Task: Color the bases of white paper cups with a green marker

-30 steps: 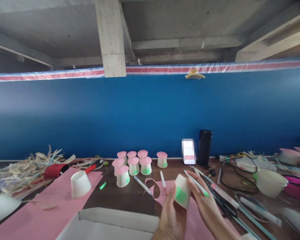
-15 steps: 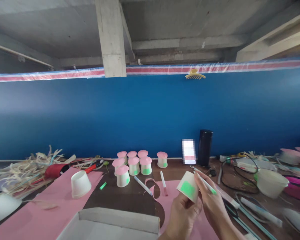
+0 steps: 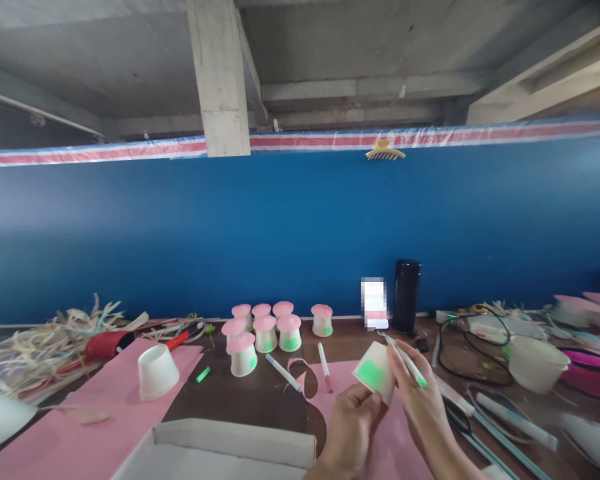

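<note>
My left hand (image 3: 353,427) grips a white paper cup (image 3: 383,355), tilted, with a bright green coloured patch on its side. In my right hand (image 3: 420,393) is a white marker with a green end (image 3: 414,371), its tip pointing up and away, close beside the cup. The green cap (image 3: 203,375) lies on the table to the left. Several small cups with pink tops (image 3: 265,339) stand grouped further back, some with green patches showing. One more pink-topped cup (image 3: 323,323) stands apart from them. Two more markers lie near, a blue-ended marker (image 3: 283,372) and a red-ended marker (image 3: 325,368).
Pink paper sheets (image 3: 100,407) cover the left side, with an upturned white cup (image 3: 157,372) there. A white box (image 3: 230,437) sits in front. A black flask (image 3: 407,297) and a blurred-out screen (image 3: 375,303) stand at the back. Scissors (image 3: 457,417), cords and a white tub (image 3: 536,363) lie right.
The cup has turned slightly in my left hand, whose thumb now shows along its lower edge. My right hand keeps hold of the marker. The whole view has shifted a little.
</note>
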`<act>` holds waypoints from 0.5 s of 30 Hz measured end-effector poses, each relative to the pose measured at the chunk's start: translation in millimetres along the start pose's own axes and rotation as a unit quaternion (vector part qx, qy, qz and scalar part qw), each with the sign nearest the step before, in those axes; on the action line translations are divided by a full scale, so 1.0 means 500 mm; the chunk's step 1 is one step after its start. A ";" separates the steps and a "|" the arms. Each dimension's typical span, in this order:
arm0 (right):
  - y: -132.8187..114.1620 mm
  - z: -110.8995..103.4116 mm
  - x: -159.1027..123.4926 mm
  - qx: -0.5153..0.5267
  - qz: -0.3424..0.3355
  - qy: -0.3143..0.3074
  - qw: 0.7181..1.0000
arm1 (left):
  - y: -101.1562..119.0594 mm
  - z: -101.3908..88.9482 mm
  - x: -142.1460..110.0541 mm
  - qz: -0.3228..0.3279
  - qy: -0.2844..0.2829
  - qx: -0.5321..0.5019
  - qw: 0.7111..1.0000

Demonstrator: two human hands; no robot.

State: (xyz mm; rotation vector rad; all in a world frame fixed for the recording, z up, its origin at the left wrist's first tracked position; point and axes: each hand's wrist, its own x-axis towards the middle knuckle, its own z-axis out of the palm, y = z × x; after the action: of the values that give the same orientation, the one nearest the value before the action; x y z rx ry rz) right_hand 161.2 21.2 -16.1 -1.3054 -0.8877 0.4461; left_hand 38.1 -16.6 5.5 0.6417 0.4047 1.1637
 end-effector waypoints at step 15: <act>-0.023 0.009 -0.073 -0.037 -0.233 -0.148 0.961 | -0.006 -0.070 0.054 0.062 0.169 -0.129 0.975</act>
State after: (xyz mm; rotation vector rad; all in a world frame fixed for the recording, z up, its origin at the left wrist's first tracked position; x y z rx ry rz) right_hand 133.2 -5.5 -16.3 -1.0631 -1.4333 0.2376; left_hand 29.0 16.6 -22.1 0.2440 0.4959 1.4226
